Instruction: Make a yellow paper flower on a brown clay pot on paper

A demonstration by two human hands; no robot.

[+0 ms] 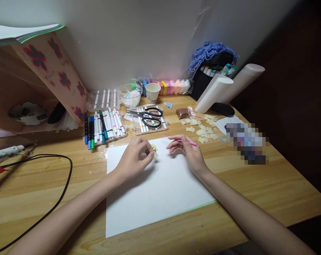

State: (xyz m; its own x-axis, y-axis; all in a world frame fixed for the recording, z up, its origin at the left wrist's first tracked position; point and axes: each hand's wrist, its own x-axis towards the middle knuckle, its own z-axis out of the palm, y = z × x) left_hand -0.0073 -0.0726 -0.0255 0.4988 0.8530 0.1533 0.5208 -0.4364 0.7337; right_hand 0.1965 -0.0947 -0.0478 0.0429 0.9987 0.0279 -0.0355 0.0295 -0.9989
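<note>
My left hand [136, 156] is over the upper part of a white sheet of paper [155, 198], its fingers curled into a pinch. Right at those fingertips is a small clump of pale yellow pieces [155, 147] with something brown under it, partly hidden by the fingers. A thin pink stick [191, 143] rests between the thumb and fingers of my right hand [188, 152], which hovers over the sheet's right side. Several torn pale yellow scraps [203, 131] lie beyond my right hand.
Black-handled scissors [151, 118] lie on a marker case behind the sheet. Nearby are markers [109, 124], a paper cup [153, 92], a bowl [130, 96] and a brown clay packet [183, 113]. A glue gun [6, 154] and black cable [70, 177] are at left; white rolls [216, 94] stand at right.
</note>
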